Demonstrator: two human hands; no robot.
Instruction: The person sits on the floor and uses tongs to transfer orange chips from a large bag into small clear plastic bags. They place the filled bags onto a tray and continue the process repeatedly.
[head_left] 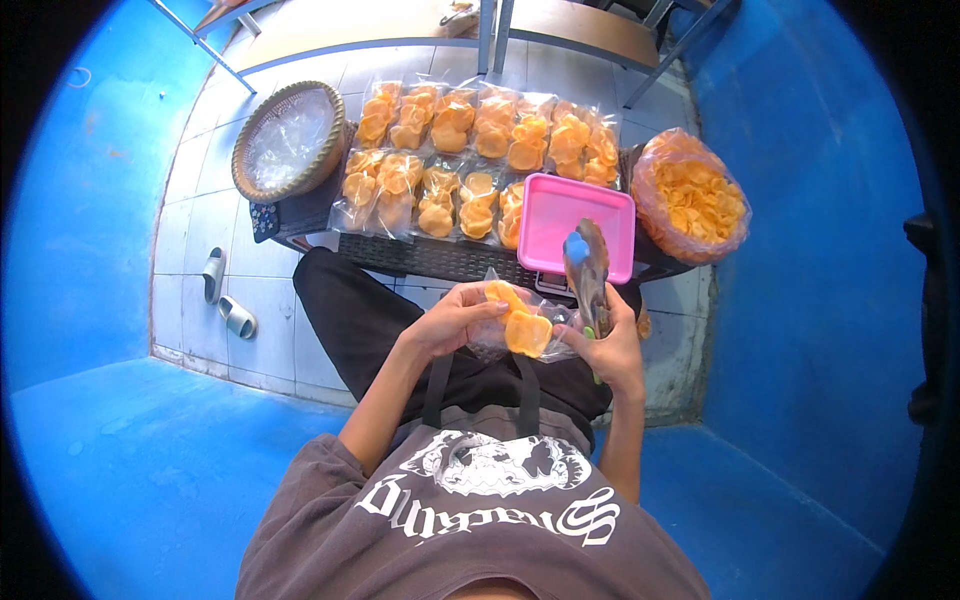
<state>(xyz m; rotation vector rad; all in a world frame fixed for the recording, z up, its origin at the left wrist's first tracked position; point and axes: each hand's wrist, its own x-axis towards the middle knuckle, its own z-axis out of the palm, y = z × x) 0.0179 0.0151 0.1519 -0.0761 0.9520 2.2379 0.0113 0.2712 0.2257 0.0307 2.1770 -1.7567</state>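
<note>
The left hand is gripping a small clear bag of orange crackers over the lap, fingers closed on its mouth; the right hand is clasping tongs, fingers wrapped round the handle, tips pointing away; the pink tray and big cracker sack are sitting just ahead, within reach; filled packets are lying in rows beyond.

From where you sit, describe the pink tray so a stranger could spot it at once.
Start at the low dark table covered with clear bags of orange crackers. At its right end, beside the big open sack of crackers, sits the pink tray: the only rectangular, solid-pink thing there.
</note>
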